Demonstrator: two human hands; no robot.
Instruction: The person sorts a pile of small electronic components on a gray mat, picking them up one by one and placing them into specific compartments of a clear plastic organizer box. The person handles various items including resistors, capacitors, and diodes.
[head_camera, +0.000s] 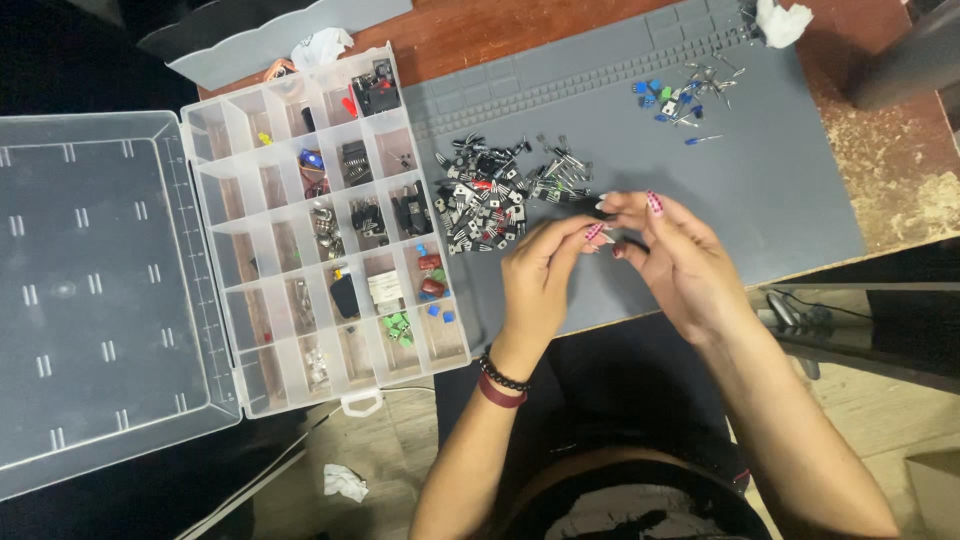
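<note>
At the far left, the clear lid (95, 290) of a plastic organiser box (325, 235) lies folded open and flat. Beside it, the box's compartments hold small electronic parts: black pieces, a few red ones, some green and blue ones lower down. To the right of the box, a grey work mat (770, 180) covers the wooden desk (900, 170). A heap of small black and silver components (490, 195) lies on the mat just beside the box.

Just right of that heap and above the mat, the person's left hand (535, 280) and right hand (680, 260) meet. The fingers (595, 232) of both hands are pinched close together around something tiny; what it is cannot be told. The left wrist wears a black bead bracelet (500, 375).

Farther right and up, a scatter of blue components (670, 100) lies on the mat, and a crumpled white tissue (780, 22) sits at its top edge.
</note>
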